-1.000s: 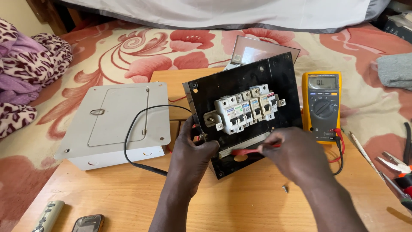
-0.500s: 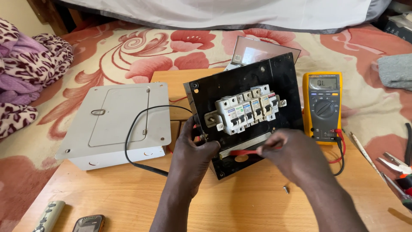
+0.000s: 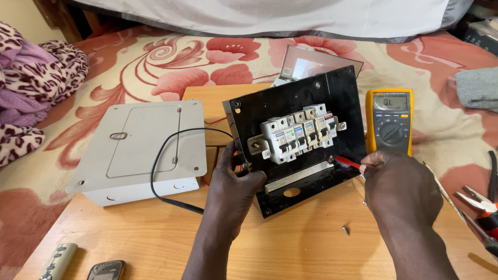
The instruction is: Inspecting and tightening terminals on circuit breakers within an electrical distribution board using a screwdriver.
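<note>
Two hands probe the black metal breaker panel [image 3: 306, 150]: left hand [image 3: 233, 179] grips a black probe [image 3: 243, 165], right hand [image 3: 399, 181] pinches a red probe [image 3: 346, 162] that, I judge, needs steady contact.

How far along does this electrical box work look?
Done: the grey metal cover lies off to the side, exposing the white breakers in the black metal box. In hand: left hand holds a black probe at the box's edge, right hand touches a red probe inside; yellow multimeter is on. Left: cover not refitted.
</note>
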